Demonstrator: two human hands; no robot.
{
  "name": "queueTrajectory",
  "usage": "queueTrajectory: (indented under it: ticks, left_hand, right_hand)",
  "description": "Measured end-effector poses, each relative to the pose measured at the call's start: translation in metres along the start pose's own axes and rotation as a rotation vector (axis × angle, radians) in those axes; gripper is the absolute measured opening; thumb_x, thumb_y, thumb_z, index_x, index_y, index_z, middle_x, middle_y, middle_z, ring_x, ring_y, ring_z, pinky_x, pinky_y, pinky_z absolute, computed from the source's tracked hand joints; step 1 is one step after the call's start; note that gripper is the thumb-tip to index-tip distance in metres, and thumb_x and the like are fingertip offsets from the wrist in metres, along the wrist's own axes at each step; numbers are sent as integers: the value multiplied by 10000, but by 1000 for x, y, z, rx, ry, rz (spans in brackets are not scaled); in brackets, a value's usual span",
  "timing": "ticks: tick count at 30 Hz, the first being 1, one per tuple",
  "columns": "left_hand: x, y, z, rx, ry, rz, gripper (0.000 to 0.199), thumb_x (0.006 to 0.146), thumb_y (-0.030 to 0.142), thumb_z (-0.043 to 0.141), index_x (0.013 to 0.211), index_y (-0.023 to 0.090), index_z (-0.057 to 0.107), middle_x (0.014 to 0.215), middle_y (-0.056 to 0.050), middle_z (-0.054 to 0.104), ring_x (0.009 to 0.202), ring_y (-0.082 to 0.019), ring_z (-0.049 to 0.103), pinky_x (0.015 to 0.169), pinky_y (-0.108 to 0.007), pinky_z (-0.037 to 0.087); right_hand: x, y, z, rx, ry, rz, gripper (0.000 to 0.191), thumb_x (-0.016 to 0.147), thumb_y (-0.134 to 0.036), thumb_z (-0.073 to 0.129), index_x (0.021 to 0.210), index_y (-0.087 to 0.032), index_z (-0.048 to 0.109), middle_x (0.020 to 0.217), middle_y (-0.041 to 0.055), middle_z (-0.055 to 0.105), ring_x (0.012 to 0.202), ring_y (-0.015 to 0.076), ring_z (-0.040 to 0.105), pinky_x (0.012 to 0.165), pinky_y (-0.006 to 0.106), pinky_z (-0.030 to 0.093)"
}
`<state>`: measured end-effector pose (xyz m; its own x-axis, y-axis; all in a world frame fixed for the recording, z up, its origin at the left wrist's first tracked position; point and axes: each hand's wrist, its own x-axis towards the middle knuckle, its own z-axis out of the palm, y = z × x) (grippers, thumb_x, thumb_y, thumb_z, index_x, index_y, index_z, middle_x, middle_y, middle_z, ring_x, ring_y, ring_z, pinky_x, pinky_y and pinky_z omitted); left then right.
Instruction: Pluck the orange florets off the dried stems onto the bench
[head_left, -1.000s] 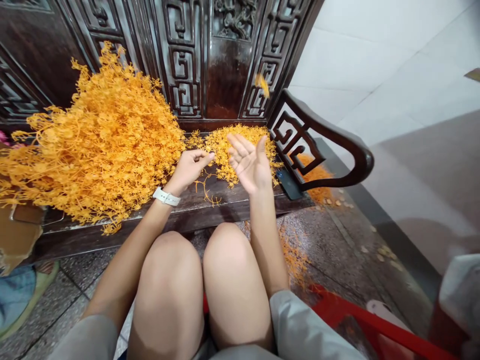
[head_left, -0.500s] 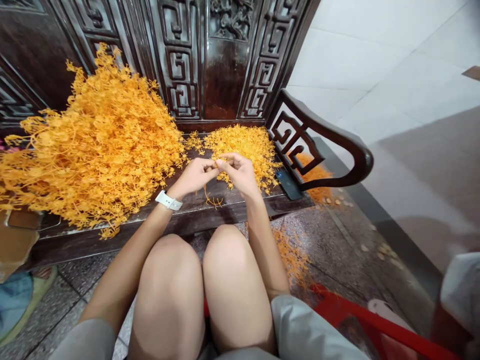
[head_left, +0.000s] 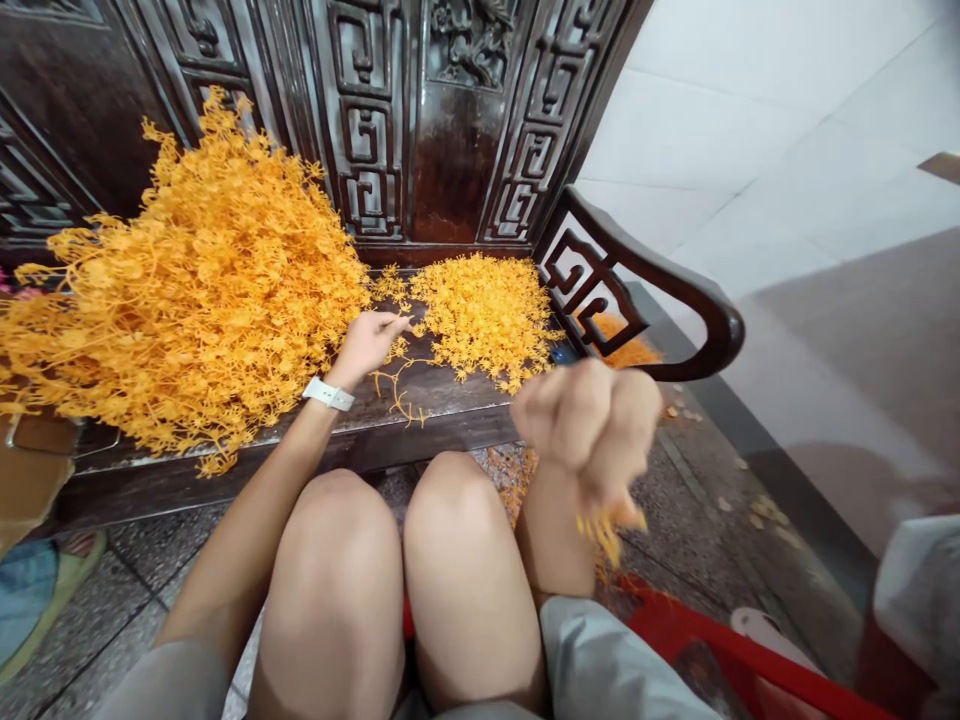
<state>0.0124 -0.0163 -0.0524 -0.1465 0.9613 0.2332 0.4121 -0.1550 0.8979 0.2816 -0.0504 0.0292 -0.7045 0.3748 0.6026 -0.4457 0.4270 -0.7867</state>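
My left hand (head_left: 367,345), with a white watch band on its wrist, is over the bench seat with thumb and fingers pinched together. A thin orange plastic stem (head_left: 401,395) trails below it, and the fingers seem to grip its upper end. My right hand (head_left: 589,415) is a blurred fist raised off the bench's front edge, above the floor. Orange plastic stems (head_left: 604,535) stick out under that fist. Between the hands, a small heap of orange plastic flower pieces (head_left: 487,315) lies on the seat. To the left rises a much larger pile of branched orange plastic flowers (head_left: 217,270).
The dark carved bench (head_left: 450,425) has a curved armrest (head_left: 667,270) at right. Orange bits (head_left: 510,475) litter the floor, with more beyond the armrest. A red plastic stool (head_left: 690,630) stands low right, a cardboard box (head_left: 34,470) at left. Another person's foot (head_left: 82,545) shows far left.
My hands, together over the small heap before, are now apart. The right has swung right and toward me with orange stems in its fist; the left has shifted slightly left.
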Motion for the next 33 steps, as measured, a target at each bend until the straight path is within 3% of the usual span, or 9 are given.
queueTrajectory:
  ticks: [3, 5, 8, 11, 17, 21, 24, 28, 33]
  left_hand:
    - [-1, -3, 1, -83, -60, 6, 461, 899, 614, 677, 834, 173, 793, 559, 26, 478, 538, -133, 330, 558, -300, 229]
    - [-4, 2, 5, -117, -90, 51, 473, 892, 633, 693, 844, 171, 783, 613, 9, 544, 555, -133, 363, 553, -297, 240]
    - [-9, 9, 9, -138, -117, 67, 466, 908, 634, 690, 868, 178, 779, 621, 6, 567, 565, -140, 413, 546, -293, 277]
    - [-11, 11, 11, -143, -140, 59, 457, 937, 620, 676, 884, 179, 785, 634, 1, 592, 583, -147, 465, 558, -285, 330]
    - [-14, 27, 14, -567, -94, 67, 382, 884, 558, 801, 920, 178, 793, 814, -50, 741, 780, -160, 665, 775, -268, 527]
    - [-5, 42, 10, -1111, 68, -14, 269, 926, 515, 777, 954, 249, 753, 810, -3, 724, 863, -136, 715, 887, -259, 579]
    - [7, 43, -2, -1262, 278, 6, 246, 1022, 505, 653, 971, 282, 744, 913, -1, 770, 996, -140, 735, 930, -259, 590]
    - [9, 34, -15, -1138, 249, 24, 447, 998, 687, 567, 1169, 321, 758, 1209, -42, 783, 1191, -207, 717, 980, -331, 597]
    - [-2, 28, 0, -733, -41, -20, 669, 891, 791, 629, 1234, 235, 769, 1201, -130, 779, 1107, -253, 734, 907, -351, 592]
  right_hand:
    - [-23, -17, 4, 94, -285, 216, 481, 857, -700, 750, 601, -293, 754, 504, 28, 554, 476, 131, 572, 524, 282, 486]
    - [-19, 2, 5, 185, -237, 252, 450, 897, -644, 743, 647, -270, 773, 521, 44, 608, 491, 136, 600, 538, 274, 496]
    - [8, 53, -4, 286, 324, 232, 494, 795, -733, 784, 788, -240, 742, 571, 8, 648, 484, 114, 527, 490, 241, 460]
    - [30, 90, -13, 327, 672, 496, 554, 886, -727, 683, 1082, -211, 735, 861, 66, 782, 635, 130, 605, 554, 239, 497]
    - [22, 93, -11, 72, 620, 562, 403, 918, -553, 717, 1124, -210, 770, 985, 62, 756, 725, 130, 596, 620, 251, 472]
    - [21, 98, -4, -251, 303, 453, 640, 784, -533, 882, 1344, -282, 705, 1361, 85, 683, 1038, 214, 649, 902, 366, 538]
    - [23, 111, 0, -487, 184, 420, 469, 793, -500, 890, 1161, -232, 779, 1170, 87, 737, 1066, 252, 648, 1012, 422, 484]
    - [28, 119, 1, -411, 427, 422, 288, 916, -496, 767, 914, -208, 782, 866, 35, 717, 842, 199, 626, 859, 363, 496]
    - [33, 109, 1, 77, 701, 441, 329, 868, -509, 803, 1077, -257, 770, 1007, 34, 752, 879, 169, 656, 815, 323, 552]
